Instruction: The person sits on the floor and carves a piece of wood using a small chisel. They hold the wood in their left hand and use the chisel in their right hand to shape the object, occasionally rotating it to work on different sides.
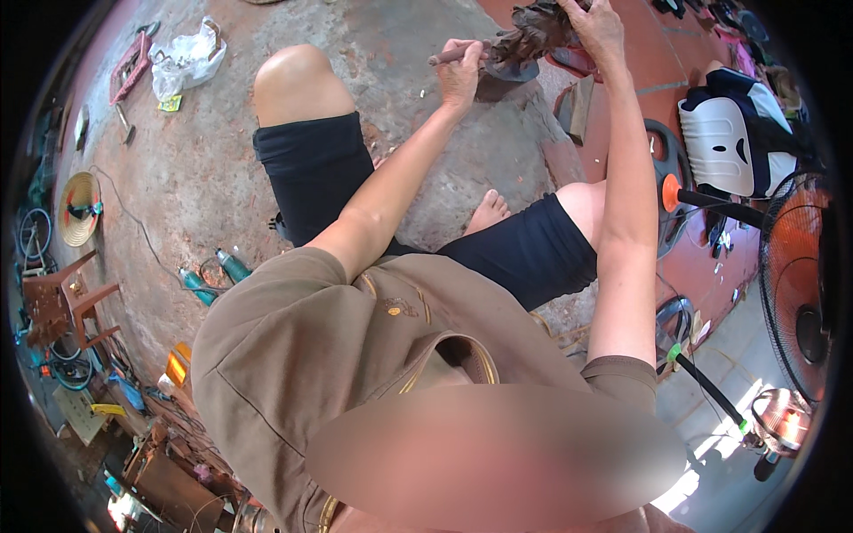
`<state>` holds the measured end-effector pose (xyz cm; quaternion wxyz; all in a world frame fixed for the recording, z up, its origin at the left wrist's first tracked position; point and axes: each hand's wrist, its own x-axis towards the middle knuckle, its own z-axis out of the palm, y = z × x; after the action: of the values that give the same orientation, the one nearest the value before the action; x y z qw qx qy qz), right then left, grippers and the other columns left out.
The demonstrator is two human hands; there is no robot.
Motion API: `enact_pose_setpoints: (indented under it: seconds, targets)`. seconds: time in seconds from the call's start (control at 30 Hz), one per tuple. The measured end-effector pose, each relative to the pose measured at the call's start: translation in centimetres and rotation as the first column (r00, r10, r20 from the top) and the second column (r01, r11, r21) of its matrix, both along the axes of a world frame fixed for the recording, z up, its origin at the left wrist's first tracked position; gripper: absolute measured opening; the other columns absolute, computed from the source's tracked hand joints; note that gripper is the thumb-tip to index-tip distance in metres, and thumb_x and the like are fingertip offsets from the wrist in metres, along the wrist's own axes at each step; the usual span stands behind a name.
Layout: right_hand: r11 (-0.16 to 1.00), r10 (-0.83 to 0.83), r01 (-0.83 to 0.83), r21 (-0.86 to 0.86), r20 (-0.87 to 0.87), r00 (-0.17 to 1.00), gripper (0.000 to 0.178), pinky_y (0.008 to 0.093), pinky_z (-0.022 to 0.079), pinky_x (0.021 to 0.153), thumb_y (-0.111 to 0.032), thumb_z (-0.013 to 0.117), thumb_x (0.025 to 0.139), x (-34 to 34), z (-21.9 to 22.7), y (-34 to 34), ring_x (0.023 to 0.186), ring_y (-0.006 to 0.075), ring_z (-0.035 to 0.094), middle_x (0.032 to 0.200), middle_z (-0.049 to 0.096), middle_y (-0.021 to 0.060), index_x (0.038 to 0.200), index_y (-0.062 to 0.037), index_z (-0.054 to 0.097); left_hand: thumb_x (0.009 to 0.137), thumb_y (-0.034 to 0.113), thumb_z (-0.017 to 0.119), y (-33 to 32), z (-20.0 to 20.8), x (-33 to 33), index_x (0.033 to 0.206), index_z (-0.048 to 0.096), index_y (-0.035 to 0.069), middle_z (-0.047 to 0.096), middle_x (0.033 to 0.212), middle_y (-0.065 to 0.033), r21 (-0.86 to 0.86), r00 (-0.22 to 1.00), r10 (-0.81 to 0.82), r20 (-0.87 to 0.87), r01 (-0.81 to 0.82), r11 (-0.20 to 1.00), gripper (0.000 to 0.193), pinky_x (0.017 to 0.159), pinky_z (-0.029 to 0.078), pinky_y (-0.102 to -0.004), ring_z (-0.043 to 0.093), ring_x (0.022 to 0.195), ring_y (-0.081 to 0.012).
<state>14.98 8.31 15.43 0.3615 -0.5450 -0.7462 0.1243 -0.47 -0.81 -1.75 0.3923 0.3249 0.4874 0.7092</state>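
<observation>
At the top of the head view a dark brown carved piece (536,34), with rough, folded surfaces, is cut off by the picture's edge. My right hand (597,34) grips its right end. My left hand (460,78) is closed round a tool with a brown, rounded handle (444,57); the handle's end sticks out to the left. The tool's other end meets the carving or lies just against it; I cannot make out its tip. Under the carving is a dark grey rounded base (511,84).
A wooden block (581,108) stands right of the base. A fan (800,284) and a white plastic chair back (715,142) are at right. On the left floor lie a hammer (125,126), a plastic bag (188,64), a straw hat (80,209) and green power tools (233,265) with a cord.
</observation>
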Motion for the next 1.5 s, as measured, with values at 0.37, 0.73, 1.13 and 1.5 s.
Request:
enact_pose_setpoints:
  seconds: [0.37,0.73,1.13,1.5]
  targets:
    - [0.999,-0.008,0.007,0.042,0.012,1.000,0.037,0.0442,0.050,0.068,-0.031,0.071,0.085,0.6,-0.5,0.1,0.076,0.0347,0.065,0.080,0.063,0.0182,0.106,-0.0077,0.051,0.087,0.017,0.066,-2.1,-1.9,-0.7,0.084,0.068,0.001,0.067,0.070,-0.0071,-0.166,0.885,-0.163,-0.435,0.099,0.981,0.017,0.061,0.049,-0.0293,0.062,0.064,-0.0143]
    - [1.000,-0.002,0.002,0.006,-0.030,1.000,0.037,0.0430,0.050,0.067,-0.030,0.072,0.084,0.4,-0.2,-0.1,0.074,0.0327,0.064,0.079,0.062,0.0170,0.106,-0.0077,0.052,0.089,0.014,0.066,-1.1,1.2,0.1,0.091,0.068,0.000,0.071,0.078,-0.0069,-0.040,0.921,-0.060,-0.386,0.049,0.998,0.015,0.064,0.051,-0.0277,0.064,0.067,-0.0121]
    - [1.000,-0.014,0.014,0.012,0.030,0.999,0.041,0.0457,0.051,0.070,-0.035,0.073,0.083,0.4,-1.3,0.7,0.079,0.0376,0.066,0.083,0.065,0.0185,0.106,-0.0083,0.051,0.084,0.010,0.066,-1.7,-0.7,-0.8,0.073,0.066,-0.001,0.068,0.071,-0.0088,-0.099,0.974,-0.041,-0.223,0.020,0.995,0.015,0.061,0.049,-0.0282,0.064,0.067,-0.0122]
    - [0.993,0.033,-0.039,0.116,0.056,0.998,0.041,0.0445,0.051,0.069,-0.034,0.074,0.083,0.8,-1.2,1.1,0.077,0.0373,0.066,0.082,0.065,0.0181,0.105,-0.0076,0.051,0.079,0.019,0.068,-0.3,0.5,-2.3,0.082,0.071,0.001,0.067,0.066,-0.0077,-0.352,0.707,-0.249,-0.662,0.000,0.936,0.018,0.065,0.051,-0.0344,0.066,0.067,-0.0186]
